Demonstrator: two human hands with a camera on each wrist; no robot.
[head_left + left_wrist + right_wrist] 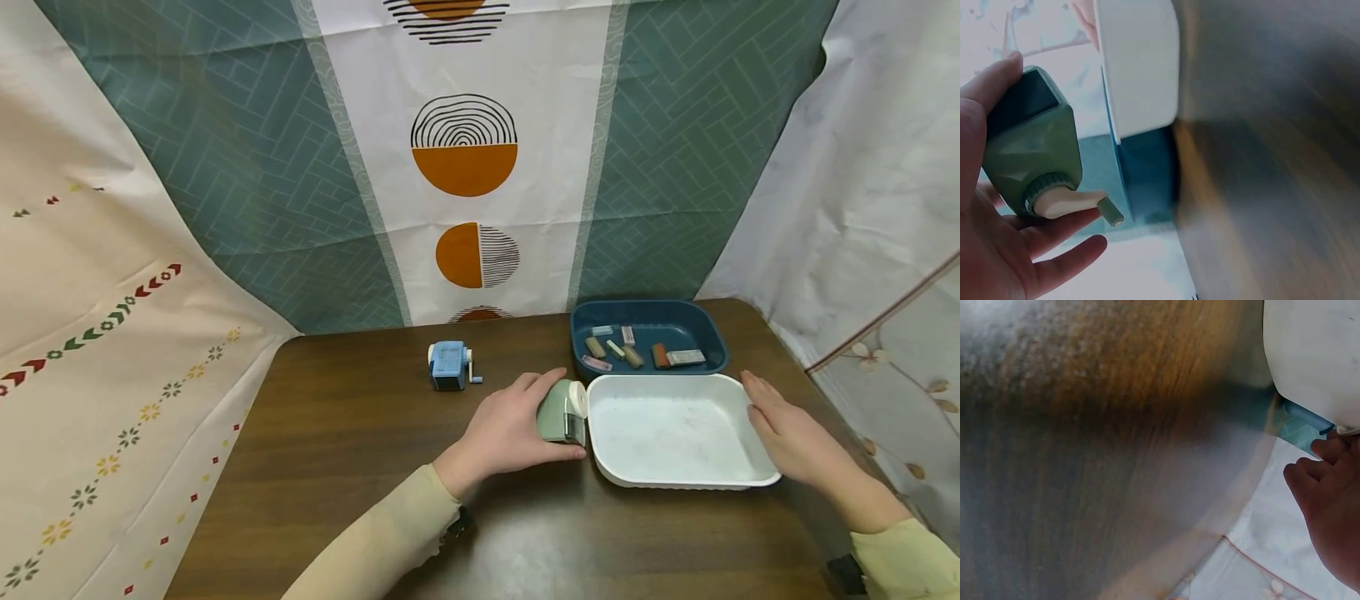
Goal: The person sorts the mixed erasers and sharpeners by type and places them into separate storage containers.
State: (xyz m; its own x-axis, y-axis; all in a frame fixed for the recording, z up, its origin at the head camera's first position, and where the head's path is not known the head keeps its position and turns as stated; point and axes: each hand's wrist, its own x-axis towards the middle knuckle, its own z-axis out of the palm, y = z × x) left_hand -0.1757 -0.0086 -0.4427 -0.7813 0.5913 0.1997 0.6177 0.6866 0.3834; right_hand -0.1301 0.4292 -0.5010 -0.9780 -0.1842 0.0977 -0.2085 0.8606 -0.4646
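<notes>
My left hand point(504, 427) grips a green pencil sharpener point(557, 412) with a white round part, just off the left side of a white tray point(678, 479). In the left wrist view the sharpener point(1038, 147) shows a dark window and a cream crank with a green knob. Thumb and fingers lie on opposite sides of its body. At the tray's right side, my right hand point(798, 437) holds the rim, thumb toward the inside. The right wrist view shows that hand point(1335, 500) with bent fingers at the tray's edge; the fingertips are partly hidden.
Behind the white tray stands a dark blue tray point(637, 310) holding several small erasers point(632, 357). A blue crank pencil sharpener point(449, 365) stands on the wooden table point(360, 467) farther left. Patterned cloth point(525, 150) hangs along the back and both sides.
</notes>
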